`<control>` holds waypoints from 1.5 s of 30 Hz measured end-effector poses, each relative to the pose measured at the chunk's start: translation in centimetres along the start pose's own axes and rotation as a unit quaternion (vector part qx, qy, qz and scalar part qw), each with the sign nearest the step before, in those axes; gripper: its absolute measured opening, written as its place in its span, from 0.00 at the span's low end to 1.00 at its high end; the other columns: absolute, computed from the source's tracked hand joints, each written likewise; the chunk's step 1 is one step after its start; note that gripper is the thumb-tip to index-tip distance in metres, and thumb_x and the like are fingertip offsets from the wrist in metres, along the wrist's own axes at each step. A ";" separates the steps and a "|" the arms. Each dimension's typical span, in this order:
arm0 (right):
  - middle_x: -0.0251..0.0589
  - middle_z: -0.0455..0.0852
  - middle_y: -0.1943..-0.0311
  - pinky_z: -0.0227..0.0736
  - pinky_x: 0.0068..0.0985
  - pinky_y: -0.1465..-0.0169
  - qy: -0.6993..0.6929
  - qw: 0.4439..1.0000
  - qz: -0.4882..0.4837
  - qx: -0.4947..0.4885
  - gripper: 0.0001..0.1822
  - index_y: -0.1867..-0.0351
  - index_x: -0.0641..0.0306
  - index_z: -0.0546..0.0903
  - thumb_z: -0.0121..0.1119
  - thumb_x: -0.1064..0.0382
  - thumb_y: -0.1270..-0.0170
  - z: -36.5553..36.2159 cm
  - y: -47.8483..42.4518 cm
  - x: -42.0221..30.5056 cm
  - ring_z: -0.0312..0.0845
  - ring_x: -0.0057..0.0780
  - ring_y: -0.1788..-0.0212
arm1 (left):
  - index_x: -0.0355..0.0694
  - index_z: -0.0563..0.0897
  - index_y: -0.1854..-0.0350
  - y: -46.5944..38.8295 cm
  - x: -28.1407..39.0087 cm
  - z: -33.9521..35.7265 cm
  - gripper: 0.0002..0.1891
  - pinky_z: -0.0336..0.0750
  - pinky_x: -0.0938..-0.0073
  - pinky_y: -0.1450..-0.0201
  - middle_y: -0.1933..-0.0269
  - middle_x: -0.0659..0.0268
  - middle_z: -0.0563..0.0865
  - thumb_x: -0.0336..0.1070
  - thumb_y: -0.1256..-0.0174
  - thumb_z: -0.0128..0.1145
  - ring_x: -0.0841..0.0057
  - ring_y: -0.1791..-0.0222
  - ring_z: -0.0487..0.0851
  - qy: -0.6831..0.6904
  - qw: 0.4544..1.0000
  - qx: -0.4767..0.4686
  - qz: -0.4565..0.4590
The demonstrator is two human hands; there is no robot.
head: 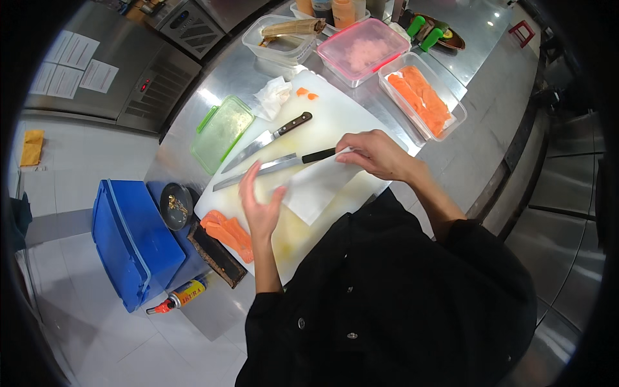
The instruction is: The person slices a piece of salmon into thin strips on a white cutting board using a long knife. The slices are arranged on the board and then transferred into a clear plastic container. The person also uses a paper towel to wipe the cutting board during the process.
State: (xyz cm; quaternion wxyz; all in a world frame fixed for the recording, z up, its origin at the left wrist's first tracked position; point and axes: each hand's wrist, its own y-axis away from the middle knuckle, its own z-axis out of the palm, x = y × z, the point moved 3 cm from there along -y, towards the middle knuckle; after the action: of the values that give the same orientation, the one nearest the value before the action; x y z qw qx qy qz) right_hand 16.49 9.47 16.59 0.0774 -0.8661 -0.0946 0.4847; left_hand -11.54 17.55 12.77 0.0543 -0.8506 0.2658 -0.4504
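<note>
My right hand (379, 154) pinches one corner of a white paper sheet (321, 186), which hangs over the white cutting board (290, 244). Fingers apart and holding nothing, my left hand (261, 200) hovers beside the sheet's other side, over the blade of a long slicing knife (275, 165). That knife's black handle ends near my right fingers; whether they touch it I cannot tell. Farther up the board lies a chef's knife (258, 142) with a riveted dark handle. A salmon piece (227, 234) rests at the board's left edge, partly hidden behind my left wrist.
Beyond the board stand a clear container with salmon fillets (420, 99), a pink-lidded container (362, 51) and a tub with a bamboo mat (292, 28). Left are a green-rimmed lid (222, 133), crumpled paper (273, 96), a dark bowl (176, 205), blue bin (130, 237) and gas torch (181, 295).
</note>
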 end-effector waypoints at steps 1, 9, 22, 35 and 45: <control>0.51 0.85 0.73 0.72 0.37 0.64 0.026 0.999 -0.022 -0.031 0.12 0.54 0.62 0.83 0.64 0.55 0.29 -0.7 -0.2 -1.1 0.82 0.51 0.69 | 0.39 0.73 0.28 -1.9 2.6 1.1 0.38 0.64 0.58 0.26 0.38 0.57 0.83 0.36 0.42 0.75 0.59 0.32 0.75 0.064 0.994 -0.082 0.028; 0.36 0.90 0.62 0.77 0.27 0.55 -0.283 0.947 0.150 -0.012 0.18 0.37 0.61 0.79 0.58 0.59 0.23 -8.0 -1.3 0.2 0.80 0.21 0.63 | 0.37 0.68 0.35 -6.6 11.3 7.2 0.23 0.71 0.84 0.60 0.58 0.59 0.87 0.23 0.27 0.60 0.85 0.63 0.80 0.427 0.901 -0.028 -0.071; 0.33 0.85 0.62 0.71 0.16 0.61 -0.277 0.933 0.134 0.188 0.17 0.46 0.66 0.83 0.71 0.73 0.35 -10.5 3.0 5.8 0.78 0.15 0.65 | 0.32 0.85 0.49 -7.6 10.5 11.3 0.09 0.69 0.86 0.63 0.63 0.71 0.82 0.26 0.29 0.64 0.89 0.66 0.75 0.329 0.935 -0.023 -0.133; 0.37 0.83 0.66 0.74 0.26 0.57 0.083 0.983 0.003 0.166 0.15 0.52 0.65 0.89 0.76 0.66 0.41 -17.6 6.4 3.2 0.81 0.25 0.60 | 0.27 0.87 0.47 -10.7 15.2 13.2 0.19 0.75 0.82 0.50 0.50 0.64 0.85 0.22 0.42 0.73 0.82 0.49 0.81 0.052 0.976 -0.195 0.085; 0.35 0.90 0.70 0.76 0.21 0.67 -0.040 0.946 0.240 0.212 0.13 0.59 0.70 0.88 0.68 0.59 0.31 -26.0 5.5 13.5 0.82 0.16 0.70 | 0.34 0.80 0.55 -15.1 17.2 26.2 0.08 0.74 0.79 0.75 0.63 0.64 0.88 0.28 0.31 0.65 0.85 0.75 0.80 0.335 0.879 -0.312 -0.131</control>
State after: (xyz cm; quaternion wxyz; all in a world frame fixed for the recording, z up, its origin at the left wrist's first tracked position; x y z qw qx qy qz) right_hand 46.13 6.25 17.69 0.1366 -0.8067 0.2181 0.5319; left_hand 23.23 17.97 15.04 -0.3659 -0.6487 0.2808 -0.6053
